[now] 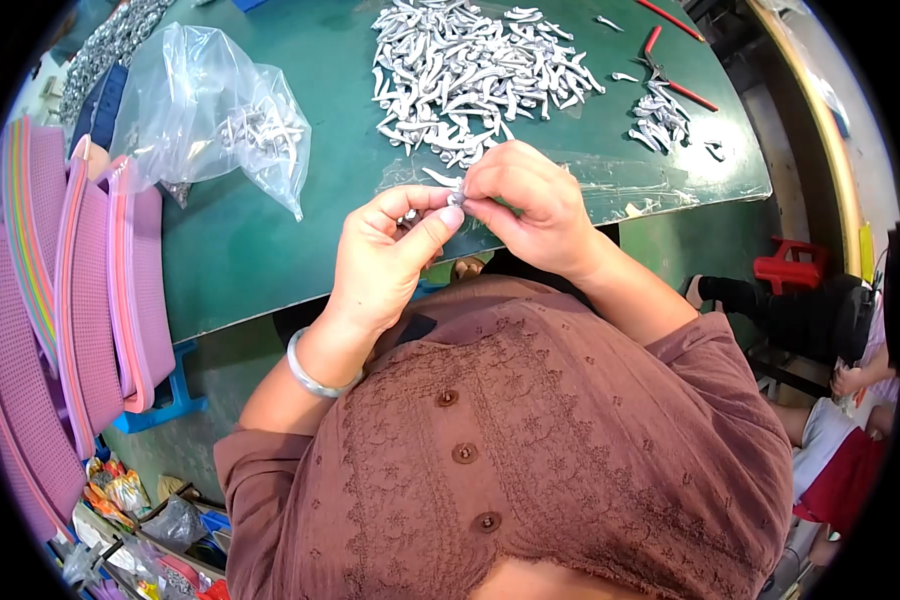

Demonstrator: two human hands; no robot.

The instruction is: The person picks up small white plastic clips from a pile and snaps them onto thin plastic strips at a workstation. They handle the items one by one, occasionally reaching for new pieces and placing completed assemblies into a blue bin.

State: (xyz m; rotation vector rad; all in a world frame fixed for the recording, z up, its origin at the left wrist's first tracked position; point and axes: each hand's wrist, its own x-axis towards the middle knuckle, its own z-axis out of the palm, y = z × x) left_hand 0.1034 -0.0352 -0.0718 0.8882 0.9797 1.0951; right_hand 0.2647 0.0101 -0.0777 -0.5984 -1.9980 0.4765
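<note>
L side: a row of pink-purple textured bags [95, 330], 1 w/ a rainbow stripe, and a bit of blue stool [175, 400] low down beside them. Far L, a heap of shiny metal bits [115, 45], too small to ID. Next, a clear plastic bag [190, 90] on the green desk [340, 110], w/ silvery pcs showing in its R part.

Mid: my L fingers [436, 232] are bent, thumb & index narrow, pinching 1 small silvery pc [456, 199] just over the near edge of the desk. A few more pcs [408, 218] sit in the curl of that hand. Silver bangle [315, 372] on the L wrist. Beyond my hands, at the far side, a big loose pile of curved silver-grey pcs [470, 75].

My R fingers [500, 182] are narrow too, thumb & index closed on the same pc from the R, touching my L thumb approx.

Then R on the desk: a small heap of pcs [660, 118], w/ red-handled pliers [692, 97] lying open just beyond. Far R on the floor: red stool [790, 262], nr another person's hand [850, 382].
</note>
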